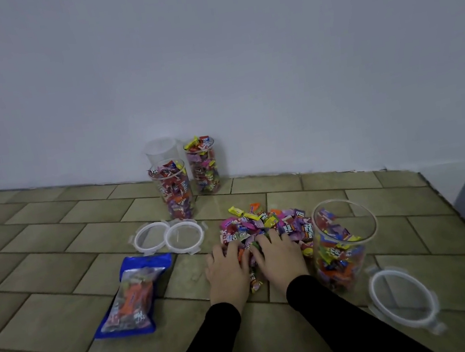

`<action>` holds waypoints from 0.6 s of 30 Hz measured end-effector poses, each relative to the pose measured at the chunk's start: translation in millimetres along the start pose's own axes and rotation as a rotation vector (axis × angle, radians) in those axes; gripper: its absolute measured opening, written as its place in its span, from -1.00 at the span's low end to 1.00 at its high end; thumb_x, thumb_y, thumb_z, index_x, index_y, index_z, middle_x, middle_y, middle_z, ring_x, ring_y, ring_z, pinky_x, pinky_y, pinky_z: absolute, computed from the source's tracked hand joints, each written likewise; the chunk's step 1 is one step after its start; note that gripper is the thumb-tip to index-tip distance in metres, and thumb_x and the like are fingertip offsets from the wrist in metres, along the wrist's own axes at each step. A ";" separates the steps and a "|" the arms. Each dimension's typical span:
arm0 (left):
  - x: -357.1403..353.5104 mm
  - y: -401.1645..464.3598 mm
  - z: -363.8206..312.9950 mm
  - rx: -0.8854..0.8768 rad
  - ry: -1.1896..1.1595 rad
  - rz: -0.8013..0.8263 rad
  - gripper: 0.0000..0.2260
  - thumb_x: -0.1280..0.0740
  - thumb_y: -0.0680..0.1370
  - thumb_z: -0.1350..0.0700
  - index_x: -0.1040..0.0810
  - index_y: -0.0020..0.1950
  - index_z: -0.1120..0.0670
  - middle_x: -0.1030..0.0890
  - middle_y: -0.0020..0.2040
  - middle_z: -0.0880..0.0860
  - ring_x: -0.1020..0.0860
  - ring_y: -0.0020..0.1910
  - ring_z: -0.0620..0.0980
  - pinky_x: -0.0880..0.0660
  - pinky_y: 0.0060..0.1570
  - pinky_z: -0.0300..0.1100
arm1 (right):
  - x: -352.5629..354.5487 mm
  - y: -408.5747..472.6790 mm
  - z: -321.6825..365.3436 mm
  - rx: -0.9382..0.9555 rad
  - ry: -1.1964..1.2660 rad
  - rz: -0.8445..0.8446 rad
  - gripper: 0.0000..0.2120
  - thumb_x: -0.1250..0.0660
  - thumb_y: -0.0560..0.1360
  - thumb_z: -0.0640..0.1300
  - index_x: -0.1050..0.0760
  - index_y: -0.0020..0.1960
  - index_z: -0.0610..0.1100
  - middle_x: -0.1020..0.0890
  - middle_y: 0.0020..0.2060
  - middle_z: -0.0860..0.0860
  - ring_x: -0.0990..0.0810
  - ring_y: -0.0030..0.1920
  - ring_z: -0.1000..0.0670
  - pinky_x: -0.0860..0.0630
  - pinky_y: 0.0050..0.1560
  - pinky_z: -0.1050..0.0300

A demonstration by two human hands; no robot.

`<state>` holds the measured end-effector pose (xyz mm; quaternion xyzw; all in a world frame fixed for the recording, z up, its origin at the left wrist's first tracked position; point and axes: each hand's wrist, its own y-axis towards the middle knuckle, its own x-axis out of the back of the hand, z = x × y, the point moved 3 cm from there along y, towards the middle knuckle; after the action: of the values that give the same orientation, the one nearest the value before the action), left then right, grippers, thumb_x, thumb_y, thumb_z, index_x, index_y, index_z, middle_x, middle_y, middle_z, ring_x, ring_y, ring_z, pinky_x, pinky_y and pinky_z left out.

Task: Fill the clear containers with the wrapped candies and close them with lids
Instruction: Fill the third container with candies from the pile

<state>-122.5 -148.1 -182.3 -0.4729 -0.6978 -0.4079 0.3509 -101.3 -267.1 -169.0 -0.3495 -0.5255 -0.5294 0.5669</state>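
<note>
Both hands lie palm down on the near edge of a heap of wrapped candies (266,226) on a tiled floor (48,311). The left hand (227,268) has its fingers spread and slightly curled, the tips pushed in among the wrappers; whether its grip is closed on any candy cannot be told. The right hand (280,255), just beside it, rests the same way, fingers splayed over the pile, its grip also not clear from this angle. Black sleeves (323,313) cover both forearms down to the wrists. Just right of the right hand stands a large clear container (343,249), open at the top and partly filled with candies. Near it, toward the floor's near right corner, lies a white-rimmed round lid (403,299). Left of the pile two more round lids (169,237) lie flat, touching each other. Nearer the viewer and to the left lies a blue candy bag (132,298) with a clear window. Against the white wall (206,58) at the floor's far edge stand three tall clear containers without lids: a front jar (174,189) and a right jar (204,166), both full of candies, and an empty jar (160,150) behind them.
</note>
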 end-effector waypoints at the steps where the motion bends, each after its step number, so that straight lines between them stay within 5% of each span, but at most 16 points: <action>1: -1.1 1.1 2.0 -0.010 -0.053 -0.014 -0.78 -0.17 0.63 -0.05 -0.50 0.17 -0.01 -0.49 0.09 0.07 -0.42 0.04 0.06 -0.35 0.00 -0.11 | 0.0 -0.2 0.6 0.002 0.010 -0.024 -0.63 0.01 0.64 0.11 -0.45 0.20 -0.06 -0.50 0.11 -0.05 -0.50 0.10 -0.11 -0.45 -0.09 0.04; 7: 9.2 -1.1 7.7 0.062 -0.416 -0.100 -0.80 -0.18 0.64 0.01 -0.52 0.12 0.06 -0.50 0.00 0.03 -0.46 0.02 0.00 -0.41 0.03 -0.09 | 2.5 -0.9 -1.2 0.000 0.057 0.008 -0.66 0.01 0.65 0.09 -0.43 0.20 -0.07 -0.54 0.11 -0.02 -0.48 0.13 -0.07 -0.40 -0.04 0.06; 18: 18.9 -9.9 6.2 0.021 -0.500 -0.180 -0.81 -0.15 0.65 0.03 -0.50 0.07 0.08 -0.46 -0.01 0.01 -0.45 -0.04 -0.06 -0.39 0.00 -0.14 | 20.4 -15.1 9.7 -0.031 0.209 -0.141 -0.68 0.01 0.65 0.09 -0.43 0.18 -0.03 -0.61 -0.02 0.04 -0.59 -0.02 -0.04 -0.43 0.06 -0.04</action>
<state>-138.3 -137.7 -170.7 -0.4914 -0.8063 -0.3005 0.1347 -120.4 -265.6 -149.8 -0.2633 -0.4786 -0.6097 0.5744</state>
